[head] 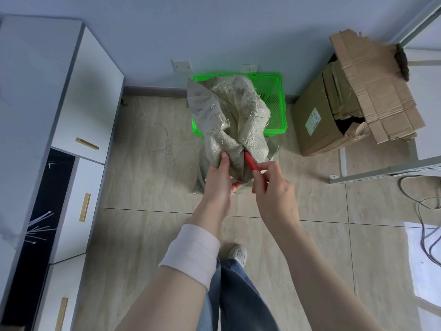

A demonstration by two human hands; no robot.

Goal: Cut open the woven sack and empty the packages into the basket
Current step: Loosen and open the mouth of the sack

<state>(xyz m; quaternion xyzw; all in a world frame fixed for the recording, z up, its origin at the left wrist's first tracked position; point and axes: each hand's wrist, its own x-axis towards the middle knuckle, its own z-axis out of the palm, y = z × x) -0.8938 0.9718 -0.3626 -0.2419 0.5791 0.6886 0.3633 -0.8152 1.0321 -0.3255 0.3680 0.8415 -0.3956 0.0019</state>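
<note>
The woven sack (229, 115) stands on the tiled floor (148, 182) just in front of the green basket (274, 103). Its frayed, already split upper part flops over the basket's near rim. No packages can be seen. A bit of grey sheet shows beside the sack low on the right, and I cannot tell what it is.

The step in hand looks to be lengthening the slit down the sack's near side. To do it well, the cloth should be pulled taut away from the blade so the weave parts instead of bunching. The cut should run shallow, so anything packed just under the fabric is not sliced. The stroke passes close to the holding fingers, so they are best kept on the far side of the fold, out of its line.

The left grip (218, 180) clenches a fold of the sack, thumb on top and fingers tucked beneath, the back of the hand facing up. The right grip (274, 189) pinches the red cutter (250, 162) between thumb and forefinger. The cutter's tip is buried in the crease just beside the left thumb. Both forearms reach forward and down and converge at the sack. A white band (191, 254) wraps the left forearm.
</note>
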